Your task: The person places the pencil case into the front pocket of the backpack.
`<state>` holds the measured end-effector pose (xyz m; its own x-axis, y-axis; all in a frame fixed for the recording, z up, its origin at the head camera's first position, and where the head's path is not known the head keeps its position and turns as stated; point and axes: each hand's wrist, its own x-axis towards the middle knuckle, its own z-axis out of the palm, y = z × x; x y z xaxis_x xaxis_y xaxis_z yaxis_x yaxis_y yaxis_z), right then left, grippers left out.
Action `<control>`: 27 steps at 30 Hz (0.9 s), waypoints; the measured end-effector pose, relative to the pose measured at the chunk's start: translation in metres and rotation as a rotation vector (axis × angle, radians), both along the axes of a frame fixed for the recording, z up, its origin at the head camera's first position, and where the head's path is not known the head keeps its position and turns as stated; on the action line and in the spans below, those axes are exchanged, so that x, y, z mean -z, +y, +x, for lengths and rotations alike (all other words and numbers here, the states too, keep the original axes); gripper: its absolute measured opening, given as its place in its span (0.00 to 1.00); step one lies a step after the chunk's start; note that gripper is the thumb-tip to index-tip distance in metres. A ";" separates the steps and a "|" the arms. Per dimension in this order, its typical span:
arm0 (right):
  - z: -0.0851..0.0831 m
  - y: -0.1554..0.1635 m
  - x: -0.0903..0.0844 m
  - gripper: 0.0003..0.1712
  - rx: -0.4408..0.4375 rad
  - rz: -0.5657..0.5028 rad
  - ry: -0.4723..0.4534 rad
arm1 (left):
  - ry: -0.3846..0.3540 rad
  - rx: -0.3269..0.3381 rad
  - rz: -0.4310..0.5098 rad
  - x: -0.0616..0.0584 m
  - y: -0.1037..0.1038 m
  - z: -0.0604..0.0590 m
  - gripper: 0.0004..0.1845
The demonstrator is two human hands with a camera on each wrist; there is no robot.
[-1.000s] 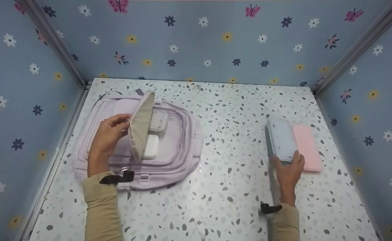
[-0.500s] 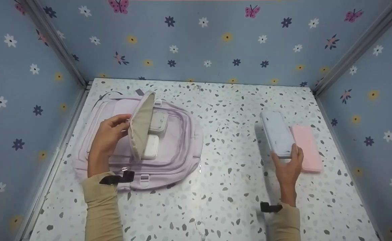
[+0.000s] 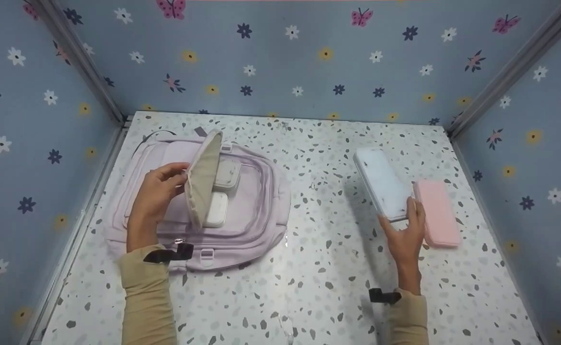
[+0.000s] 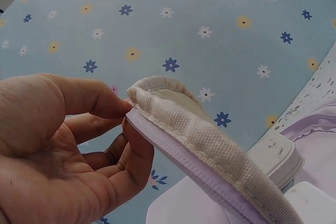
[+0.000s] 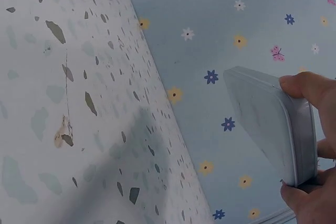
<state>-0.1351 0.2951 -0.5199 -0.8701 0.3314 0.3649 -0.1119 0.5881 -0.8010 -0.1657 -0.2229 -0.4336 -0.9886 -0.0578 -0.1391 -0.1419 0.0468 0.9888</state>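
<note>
Two hands raised: left hand [image 3: 155, 194] pinches flap [image 3: 202, 179], right hand [image 3: 405, 237] grips case [image 3: 382, 183].

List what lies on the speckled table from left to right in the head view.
Left hand pinching the beige flap of the lilac backpack → right hand holding the pale blue case → pink case.

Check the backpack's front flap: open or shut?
Open. The left hand pinches the flap and holds it up off the backpack, showing two white cases inside.
</note>
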 end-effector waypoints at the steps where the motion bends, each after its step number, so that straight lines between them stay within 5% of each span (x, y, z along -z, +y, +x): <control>1: 0.000 -0.002 0.000 0.48 -0.017 0.004 0.014 | 0.000 0.001 0.003 0.000 0.000 0.000 0.18; 27: 0.003 -0.056 -0.025 0.47 -0.322 0.066 0.135 | 0.032 0.017 0.061 -0.001 0.003 -0.001 0.17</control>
